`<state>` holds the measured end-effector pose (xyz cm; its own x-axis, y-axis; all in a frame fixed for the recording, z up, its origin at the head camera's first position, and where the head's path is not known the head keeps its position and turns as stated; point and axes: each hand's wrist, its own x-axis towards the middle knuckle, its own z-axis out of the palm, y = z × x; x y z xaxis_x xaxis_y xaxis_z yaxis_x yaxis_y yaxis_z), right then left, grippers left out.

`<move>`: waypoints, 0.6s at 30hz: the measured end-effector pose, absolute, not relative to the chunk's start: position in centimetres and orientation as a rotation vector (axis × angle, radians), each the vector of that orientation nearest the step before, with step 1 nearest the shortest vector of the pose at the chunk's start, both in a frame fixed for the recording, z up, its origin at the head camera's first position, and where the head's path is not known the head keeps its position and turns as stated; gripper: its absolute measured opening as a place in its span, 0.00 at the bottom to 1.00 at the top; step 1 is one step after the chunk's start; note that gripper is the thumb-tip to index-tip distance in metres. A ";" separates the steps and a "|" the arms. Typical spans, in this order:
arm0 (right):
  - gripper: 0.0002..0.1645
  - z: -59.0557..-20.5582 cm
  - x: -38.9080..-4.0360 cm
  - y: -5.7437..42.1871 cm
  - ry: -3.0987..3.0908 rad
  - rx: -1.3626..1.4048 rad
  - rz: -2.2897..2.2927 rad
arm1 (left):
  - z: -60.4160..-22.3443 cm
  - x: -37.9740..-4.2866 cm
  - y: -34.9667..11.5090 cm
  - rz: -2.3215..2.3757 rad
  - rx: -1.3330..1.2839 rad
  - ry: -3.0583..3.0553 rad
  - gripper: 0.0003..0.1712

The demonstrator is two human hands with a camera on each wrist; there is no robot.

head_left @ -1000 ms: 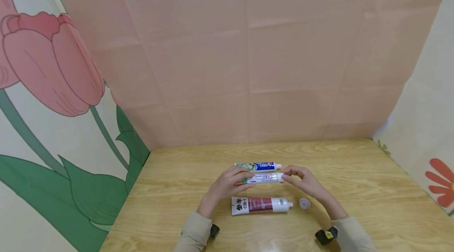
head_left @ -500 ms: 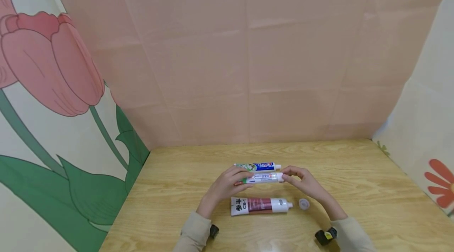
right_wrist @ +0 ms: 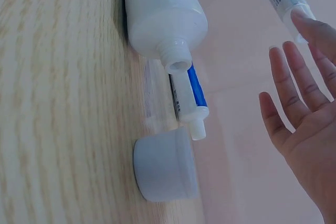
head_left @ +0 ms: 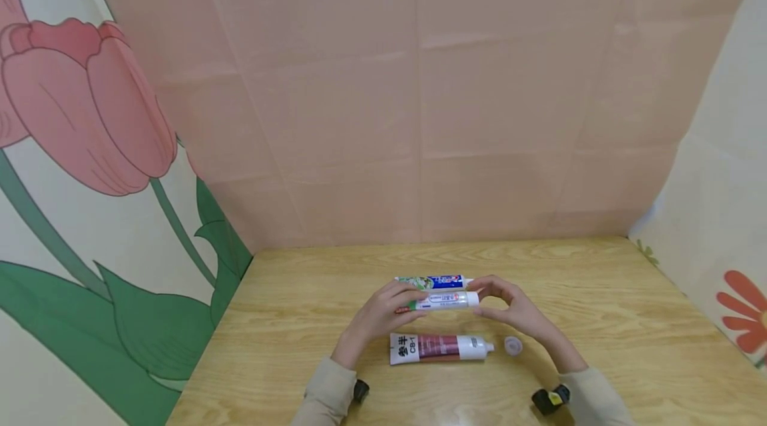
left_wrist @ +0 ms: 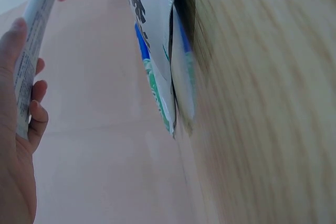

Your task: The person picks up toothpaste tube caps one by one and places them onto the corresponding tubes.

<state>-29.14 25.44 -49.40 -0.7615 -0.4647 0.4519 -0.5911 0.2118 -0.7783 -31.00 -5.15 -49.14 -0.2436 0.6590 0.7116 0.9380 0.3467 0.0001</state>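
Observation:
My left hand (head_left: 380, 309) grips a white toothpaste tube (head_left: 446, 301) with a green and red tail, held above the table. The tube's white cap (head_left: 473, 299) points right. Around that cap curves my right hand (head_left: 515, 306), index finger above and thumb below, spread wider than the cap. In the right wrist view, the right thumb (right_wrist: 310, 24) overlaps the cap end and the other fingers are extended. A larger maroon-and-white tube (head_left: 440, 347) lies nearer on the table, its threaded nozzle (right_wrist: 176, 59) bare. Behind the held tube lies a blue-and-green tube (head_left: 446, 281).
A round whitish cap (head_left: 513, 345) sits on the wooden table (head_left: 299, 293), right of the maroon tube's nozzle. Pinkish cloth (head_left: 359, 113) hangs behind the table. Flower-patterned panels (head_left: 90, 226) flank it. Each wrist wears a small black camera (head_left: 548, 401).
My right thumb and index finger have spread apart from their pinch on the held tube's cap. The left hand and the tubes on the table stay where they were.

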 end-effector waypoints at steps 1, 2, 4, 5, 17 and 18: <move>0.24 -49.4 -29.2 25.5 -2.344 1.035 1.602 | -49.1 -31.0 -5.1 -0.583 -1.389 -1.993 0.26; 0.24 -49.4 -29.2 25.5 -2.337 1.042 1.607 | -49.1 -31.0 -5.1 -0.586 -1.389 -1.994 0.26; 0.24 -49.4 -29.2 25.5 -2.327 1.052 1.616 | -49.1 -31.0 -5.1 -0.587 -1.390 -1.992 0.25; 0.24 -49.4 -29.2 25.5 -2.321 1.059 1.615 | -49.1 -31.0 -5.2 -0.584 -1.390 -1.991 0.25; 0.19 -49.4 -29.1 25.6 -2.394 0.974 1.611 | -49.2 -30.9 -5.2 -0.578 -1.382 -2.002 0.25; 0.19 -49.4 -29.1 25.7 -2.396 0.974 1.611 | -49.1 -30.9 -5.2 -0.578 -1.382 -2.004 0.25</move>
<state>-29.10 25.65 -49.41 -0.7918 -0.4515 0.4114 -0.5514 0.2386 -0.7994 -30.93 -5.20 -49.14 -0.2525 0.6594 0.7081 0.9353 0.3538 0.0041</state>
